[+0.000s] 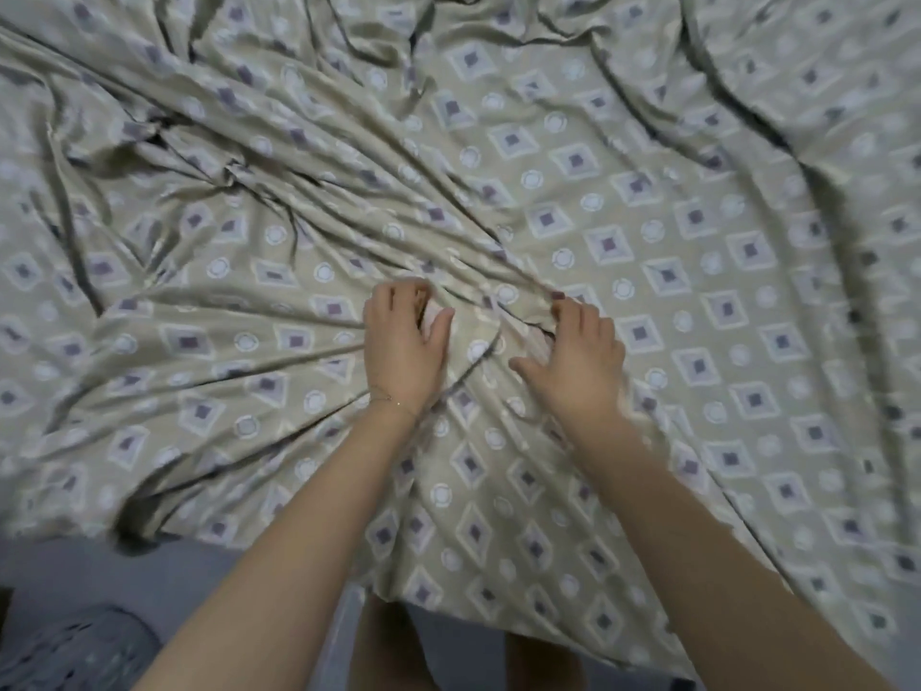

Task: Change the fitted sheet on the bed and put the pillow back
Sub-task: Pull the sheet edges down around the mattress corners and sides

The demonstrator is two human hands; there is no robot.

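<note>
Sheet, beige with diamond print, fills most of frame, wrinkled. Left hand and right hand, frame centre, fingers curled, each gripping a bunch of sheet; folds radiate outward.

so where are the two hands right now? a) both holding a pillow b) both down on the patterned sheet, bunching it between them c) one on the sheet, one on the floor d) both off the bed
b: the left hand and right hand both press on the patterned sheet, with folds gathered between them; no pillow shows.
</note>
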